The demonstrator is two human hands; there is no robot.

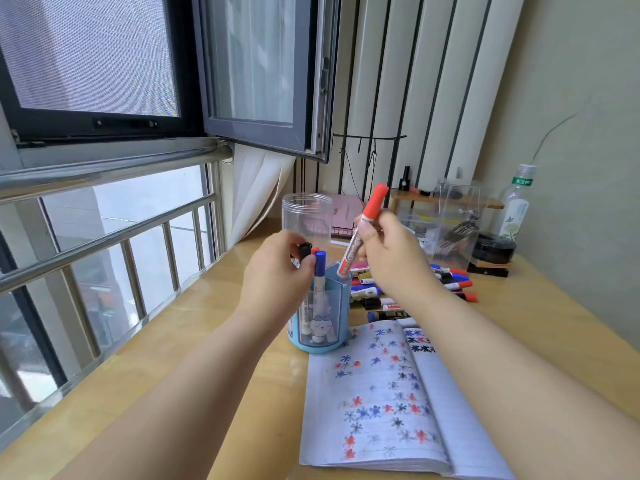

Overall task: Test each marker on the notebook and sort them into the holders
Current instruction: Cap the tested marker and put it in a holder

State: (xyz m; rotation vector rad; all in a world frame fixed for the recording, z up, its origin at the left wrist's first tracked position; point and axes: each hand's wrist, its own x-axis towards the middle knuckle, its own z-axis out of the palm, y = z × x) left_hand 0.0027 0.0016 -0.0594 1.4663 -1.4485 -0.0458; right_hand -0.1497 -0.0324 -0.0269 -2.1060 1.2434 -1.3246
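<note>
Here, the right hand (388,251) grasps a capped red marker (363,230), tilted toward one o'clock, above the blue plastic holder (325,317); the left hand (277,271) pinches a black-capped marker (304,251).

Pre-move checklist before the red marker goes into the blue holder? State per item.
1. Red marker capped: ok, red cap on the upper end.
2. Right hand grip on it: ok, fingers curled round the barrel, lower end angled toward the holder.
3. Blue holder upright with room: ok, upright; a blue-capped marker stands in it, space beside it.
4. Left hand clear of the opening: not ok, it is at the rim, its fingers on a black-capped marker.
5. Marker tested on the notebook: cannot tell; red marks exist, source unknown.
6. Clear jar free: ok, untouched behind.
</note>
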